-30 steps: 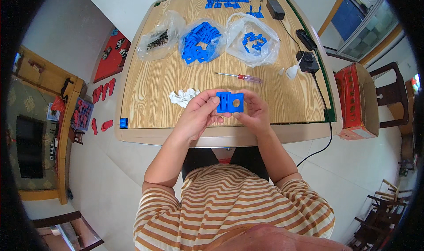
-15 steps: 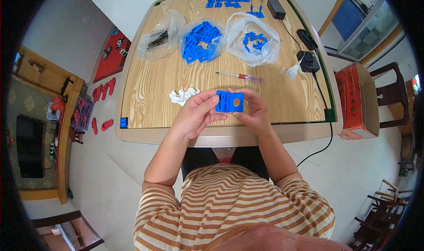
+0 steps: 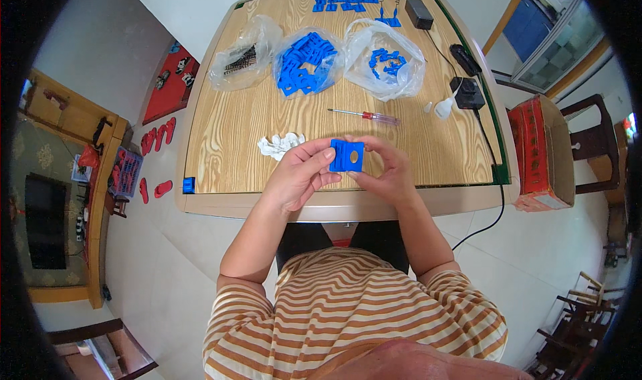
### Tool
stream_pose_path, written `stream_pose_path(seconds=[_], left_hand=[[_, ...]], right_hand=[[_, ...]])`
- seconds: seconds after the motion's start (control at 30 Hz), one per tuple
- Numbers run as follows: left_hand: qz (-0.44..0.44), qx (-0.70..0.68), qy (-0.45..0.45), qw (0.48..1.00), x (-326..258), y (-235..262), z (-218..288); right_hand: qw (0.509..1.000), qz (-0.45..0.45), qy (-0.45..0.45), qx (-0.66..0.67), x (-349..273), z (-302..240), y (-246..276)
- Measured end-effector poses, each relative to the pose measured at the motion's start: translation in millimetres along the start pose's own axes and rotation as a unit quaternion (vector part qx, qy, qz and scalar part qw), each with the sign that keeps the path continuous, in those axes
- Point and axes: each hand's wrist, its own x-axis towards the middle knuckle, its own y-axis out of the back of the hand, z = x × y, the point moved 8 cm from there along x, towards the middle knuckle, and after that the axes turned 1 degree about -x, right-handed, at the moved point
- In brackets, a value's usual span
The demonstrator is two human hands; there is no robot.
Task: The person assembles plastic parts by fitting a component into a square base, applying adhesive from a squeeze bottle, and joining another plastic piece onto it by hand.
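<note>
Pale wood-grain tabletop point(image 3: 227, 133) with a rounded beige rim point(image 3: 334, 211) spans the frame's upper centre, open toward the right. Near its lower edge, left hand point(image 3: 301, 173) and right hand point(image 3: 391, 173) grasp opposite sides of a rectangular blue plastic plate point(image 3: 344, 157), angled narrower than half a second ago, ridged at left, round-holed at right.

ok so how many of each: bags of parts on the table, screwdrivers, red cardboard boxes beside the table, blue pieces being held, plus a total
Clear plastic bags of parts: 3 (left bag, middle bag, right bag)
Screwdriver with clear-and-red handle: 1
Open red cardboard box: 1
Held flat blue plastic piece with round hole: 1
Total: 6
</note>
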Motion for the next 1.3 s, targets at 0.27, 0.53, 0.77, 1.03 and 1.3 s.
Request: stream_pose_path(seconds=[0.27,0.53,0.77,1.03,1.3], left_hand=[[-0.059,-0.059,-0.002,0.997,0,2,-10],[-0.138,-0.184,-0.053,0.972,3,0,-20],[-0.175,-0.23,-0.086,0.954,3,-7,-24],[-0.181,-0.248,-0.087,0.948,8,-9,-25],[-0.156,-0.239,-0.094,0.954,12,-7,-25]], right_hand=[[0.96,-0.113,0.063,-0.249,27,-67,-8],[0.894,-0.236,0.114,-0.364,44,-96,-34],[0.826,-0.321,0.125,-0.446,44,-104,-53],[0.808,-0.336,0.084,-0.477,47,-101,-52],[0.778,-0.349,0.121,-0.508,49,-96,-56]])
